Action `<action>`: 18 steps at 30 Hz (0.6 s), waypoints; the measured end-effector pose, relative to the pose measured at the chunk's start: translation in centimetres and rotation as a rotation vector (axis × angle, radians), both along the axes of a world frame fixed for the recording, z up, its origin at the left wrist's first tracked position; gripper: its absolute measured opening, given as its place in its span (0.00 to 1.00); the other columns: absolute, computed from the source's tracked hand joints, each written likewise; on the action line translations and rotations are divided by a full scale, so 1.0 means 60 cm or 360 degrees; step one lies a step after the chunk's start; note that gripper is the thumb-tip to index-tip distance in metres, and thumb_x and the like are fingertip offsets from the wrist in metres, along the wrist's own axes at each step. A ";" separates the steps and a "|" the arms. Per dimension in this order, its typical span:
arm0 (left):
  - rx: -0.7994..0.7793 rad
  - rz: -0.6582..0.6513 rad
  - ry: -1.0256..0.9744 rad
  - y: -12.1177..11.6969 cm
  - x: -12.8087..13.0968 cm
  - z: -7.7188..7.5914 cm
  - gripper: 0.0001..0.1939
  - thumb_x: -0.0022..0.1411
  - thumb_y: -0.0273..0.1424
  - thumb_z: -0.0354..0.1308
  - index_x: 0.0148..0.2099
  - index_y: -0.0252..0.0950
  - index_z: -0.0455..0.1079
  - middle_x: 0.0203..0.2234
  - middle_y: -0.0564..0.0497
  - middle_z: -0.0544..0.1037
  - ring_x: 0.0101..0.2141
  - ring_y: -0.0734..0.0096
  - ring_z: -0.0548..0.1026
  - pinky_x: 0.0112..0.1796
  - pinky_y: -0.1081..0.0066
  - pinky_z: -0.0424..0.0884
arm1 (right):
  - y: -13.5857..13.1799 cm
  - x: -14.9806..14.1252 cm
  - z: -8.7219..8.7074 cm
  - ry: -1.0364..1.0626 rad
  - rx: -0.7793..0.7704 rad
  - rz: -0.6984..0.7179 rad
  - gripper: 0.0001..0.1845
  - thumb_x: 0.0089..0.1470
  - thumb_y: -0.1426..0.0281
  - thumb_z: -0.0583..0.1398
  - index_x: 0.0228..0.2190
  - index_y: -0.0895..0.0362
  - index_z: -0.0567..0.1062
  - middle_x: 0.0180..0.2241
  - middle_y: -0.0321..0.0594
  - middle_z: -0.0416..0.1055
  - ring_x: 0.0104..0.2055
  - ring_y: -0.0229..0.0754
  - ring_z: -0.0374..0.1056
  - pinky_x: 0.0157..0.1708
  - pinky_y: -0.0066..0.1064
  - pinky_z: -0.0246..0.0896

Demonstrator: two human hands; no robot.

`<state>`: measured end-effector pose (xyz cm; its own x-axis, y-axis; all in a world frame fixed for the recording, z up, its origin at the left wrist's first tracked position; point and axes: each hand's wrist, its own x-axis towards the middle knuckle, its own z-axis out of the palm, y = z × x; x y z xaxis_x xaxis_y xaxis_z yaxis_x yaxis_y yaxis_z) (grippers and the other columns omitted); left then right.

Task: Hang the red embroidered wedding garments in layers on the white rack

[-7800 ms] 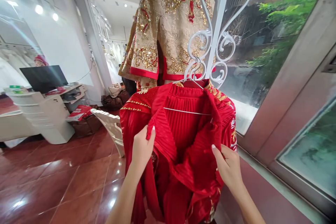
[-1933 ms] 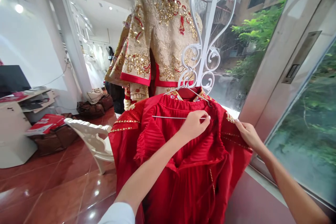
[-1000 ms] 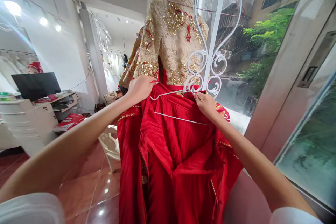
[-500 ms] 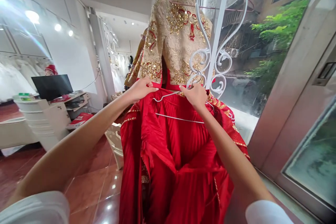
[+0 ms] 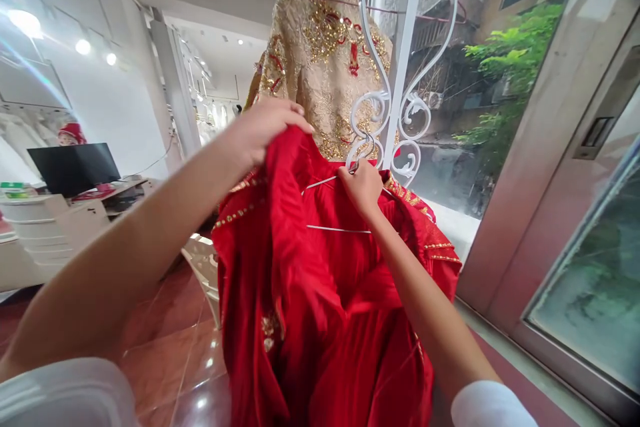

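A pleated red skirt (image 5: 350, 360) hangs on a white wire hanger (image 5: 337, 229), in front of a red jacket (image 5: 443, 243) with gold trim at its collar and shoulders. My left hand (image 5: 265, 130), slightly blurred, is closed on the skirt's left top edge and holds it raised and folded over the left end of the hanger. At the neck of the hanger, just below its hook, my right hand (image 5: 363, 187) is closed on the wire; its fingertips are partly hidden. The hook meets a scroll of the white metal rack (image 5: 400, 67).
Behind hangs a beige jacket (image 5: 325, 80) with gold sequins. A glass door with a metal frame (image 5: 540, 180) is close on the right. To the left are a cream chair (image 5: 204, 270), a desk with a monitor (image 5: 75, 170), and red floor tiles (image 5: 160, 333).
Earlier both hands spread the skirt's opening, then moved to its top edge at the hanger. Since half a second ago my left hand has lifted its edge higher; my right hand stays near the hook.
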<state>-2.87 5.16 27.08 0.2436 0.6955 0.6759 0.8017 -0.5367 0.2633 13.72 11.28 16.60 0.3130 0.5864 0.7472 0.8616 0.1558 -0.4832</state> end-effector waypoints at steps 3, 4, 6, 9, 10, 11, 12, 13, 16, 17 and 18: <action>-0.0340 -0.0360 0.0014 -0.044 0.054 -0.106 0.10 0.57 0.26 0.51 0.42 0.31 0.65 0.17 0.57 0.68 0.18 0.78 0.69 0.25 0.76 0.63 | -0.007 0.002 0.004 0.0039 -0.0054 0.0021 0.17 0.48 0.58 0.53 0.31 0.59 0.69 0.33 0.49 0.71 0.35 0.51 0.67 0.33 0.36 0.57; -0.0471 -0.0473 0.0195 -0.051 0.067 -0.144 0.08 0.57 0.26 0.50 0.41 0.33 0.65 0.15 0.57 0.67 0.17 0.77 0.68 0.24 0.76 0.62 | -0.009 0.004 0.005 0.0038 -0.0041 0.0041 0.17 0.48 0.57 0.54 0.30 0.59 0.69 0.32 0.48 0.71 0.35 0.50 0.67 0.33 0.36 0.57; -0.0596 -0.0482 0.0559 -0.050 0.085 -0.207 0.05 0.57 0.28 0.50 0.33 0.35 0.66 0.16 0.55 0.69 0.18 0.74 0.69 0.23 0.74 0.62 | -0.011 0.013 0.006 0.0046 0.0021 0.0137 0.17 0.49 0.56 0.53 0.28 0.58 0.69 0.30 0.46 0.71 0.33 0.48 0.66 0.34 0.36 0.57; -0.0123 -0.0297 0.0793 -0.033 0.108 -0.260 0.11 0.62 0.31 0.45 0.33 0.35 0.67 0.26 0.48 0.74 0.27 0.66 0.73 0.28 0.69 0.64 | -0.019 0.029 0.002 0.0175 0.0124 0.0430 0.16 0.53 0.59 0.50 0.27 0.58 0.70 0.28 0.43 0.71 0.31 0.43 0.66 0.35 0.33 0.59; 0.0067 -0.0255 0.0823 -0.026 0.117 -0.269 0.11 0.63 0.31 0.44 0.36 0.35 0.67 0.30 0.46 0.74 0.31 0.64 0.73 0.30 0.68 0.64 | -0.025 0.034 -0.002 0.0210 0.0153 0.0524 0.16 0.53 0.61 0.49 0.29 0.59 0.70 0.29 0.44 0.72 0.32 0.42 0.67 0.36 0.33 0.59; 0.0204 -0.0224 0.0844 -0.020 0.126 -0.277 0.11 0.63 0.31 0.44 0.39 0.34 0.67 0.34 0.44 0.74 0.35 0.62 0.73 0.32 0.67 0.64 | -0.035 0.040 -0.010 0.0213 0.0200 0.0566 0.15 0.53 0.63 0.50 0.32 0.59 0.71 0.32 0.45 0.72 0.35 0.43 0.67 0.39 0.33 0.59; 0.0277 -0.0205 0.0865 -0.014 0.136 -0.284 0.12 0.63 0.32 0.44 0.41 0.34 0.67 0.36 0.43 0.73 0.38 0.60 0.72 0.34 0.66 0.64 | -0.047 0.045 -0.020 0.0183 0.0270 0.0543 0.16 0.53 0.64 0.50 0.36 0.60 0.71 0.37 0.47 0.72 0.40 0.44 0.67 0.42 0.35 0.59; 0.0299 -0.0192 0.0879 -0.009 0.146 -0.292 0.12 0.63 0.33 0.45 0.42 0.33 0.66 0.37 0.42 0.73 0.39 0.59 0.71 0.35 0.65 0.64 | -0.062 0.052 -0.033 0.0117 0.0352 0.0457 0.18 0.52 0.64 0.51 0.40 0.60 0.70 0.43 0.49 0.70 0.46 0.47 0.64 0.46 0.38 0.57; 0.0225 -0.0165 0.0853 0.005 0.178 -0.316 0.14 0.63 0.36 0.46 0.44 0.32 0.65 0.36 0.41 0.73 0.37 0.59 0.71 0.35 0.63 0.64 | -0.110 0.083 -0.083 -0.0154 0.0487 -0.0034 0.26 0.51 0.63 0.54 0.50 0.60 0.65 0.56 0.53 0.57 0.57 0.55 0.52 0.52 0.48 0.49; 0.0211 -0.0183 0.0829 0.009 0.188 -0.323 0.14 0.64 0.37 0.46 0.44 0.32 0.65 0.35 0.42 0.73 0.36 0.59 0.71 0.35 0.63 0.64 | -0.124 0.099 -0.101 -0.0231 0.0439 -0.0199 0.28 0.50 0.62 0.55 0.52 0.59 0.64 0.58 0.54 0.54 0.57 0.57 0.51 0.51 0.51 0.48; 0.0214 -0.0208 0.0791 0.013 0.198 -0.327 0.14 0.64 0.37 0.45 0.43 0.32 0.65 0.34 0.42 0.73 0.36 0.59 0.71 0.35 0.64 0.65 | -0.134 0.119 -0.116 -0.0293 0.0346 -0.0331 0.29 0.50 0.62 0.55 0.52 0.59 0.63 0.58 0.55 0.54 0.56 0.60 0.52 0.49 0.54 0.49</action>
